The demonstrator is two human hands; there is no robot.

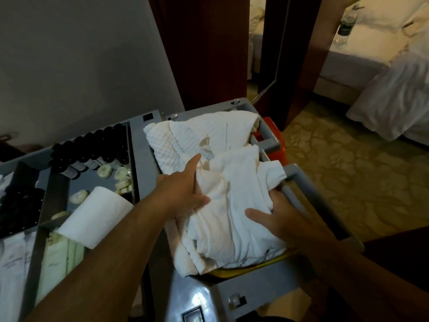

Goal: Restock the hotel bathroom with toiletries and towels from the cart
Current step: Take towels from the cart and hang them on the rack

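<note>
In the right bin of the cart [308,196]: towels [232,205], white, rumpled, heaped to the rim, a quilted one at the far end and smoother ones nearer. Look soft and light, limp rather than stiff; likely to sag, unfold and trail if lifted by one corner. Not fragile, not slippery, but bulky. Best taken from both sides low down, palms under the bundle, loose folds gathered in and kept off the cart's side.

Right grip [276,217] holding the near bundle at its right edge: thumb flat on top, fingers curled into the cloth beside the cart's side. Left grip [183,194] on the bundle's left side: thumb pressed onto a fold, index finger straight out across the cloth, other fingers buried; cannot tell whether closed on it. Seems to be the gathering step, with nothing lifted clear yet.

In the cart's left compartments: a paper roll [102,210], dark bottles [92,147], round soaps [120,177]. Beyond, a bed [394,101] on patterned carpet [348,170].
</note>
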